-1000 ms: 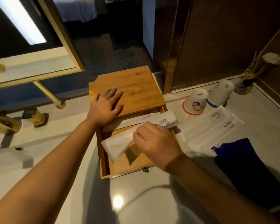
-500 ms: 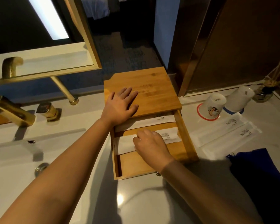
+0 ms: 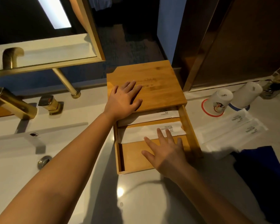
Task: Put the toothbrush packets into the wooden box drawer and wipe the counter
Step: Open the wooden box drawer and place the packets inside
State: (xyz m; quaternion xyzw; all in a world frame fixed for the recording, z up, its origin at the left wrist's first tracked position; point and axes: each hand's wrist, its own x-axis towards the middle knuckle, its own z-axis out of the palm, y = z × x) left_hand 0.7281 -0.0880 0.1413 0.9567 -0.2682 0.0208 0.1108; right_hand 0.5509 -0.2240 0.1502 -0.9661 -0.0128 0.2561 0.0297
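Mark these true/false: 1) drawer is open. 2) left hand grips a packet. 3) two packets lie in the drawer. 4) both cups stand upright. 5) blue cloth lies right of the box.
1) True: the drawer is pulled out of the wooden box.
2) False: the left hand rests flat on the box top.
3) True: a rear packet and a front packet; the right hand is open above the front one.
4) False: both paper cups are upside down.
5) True: the blue cloth lies on the counter.

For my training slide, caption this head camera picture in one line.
Left hand steadies the square wooden box; open right hand hovers over a white toothbrush packet in its pulled-out drawer.
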